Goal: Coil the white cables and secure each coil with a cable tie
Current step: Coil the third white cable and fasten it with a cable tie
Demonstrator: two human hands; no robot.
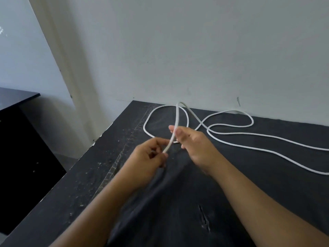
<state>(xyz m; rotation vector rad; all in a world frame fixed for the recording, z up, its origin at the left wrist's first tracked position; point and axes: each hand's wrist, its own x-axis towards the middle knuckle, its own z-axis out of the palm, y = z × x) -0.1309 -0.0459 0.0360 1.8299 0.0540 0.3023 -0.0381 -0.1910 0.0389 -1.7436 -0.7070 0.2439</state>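
Note:
A long white cable (231, 135) lies in loose loops on the dark table (267, 184), near the wall, and trails off the right edge of the view. My left hand (151, 157) pinches the cable's near end between thumb and fingers. A raised stretch of cable runs up from there past my right hand (192, 143). That hand holds it between thumb and fingers, just above and right of the left hand. The cable bends over at the top near the wall. No cable tie shows in the head view.
The table's left edge runs diagonally, with a scuffed pale strip (124, 145) along it. A grey wall (195, 50) stands right behind the table. A black cabinet (19, 139) sits lower at the left.

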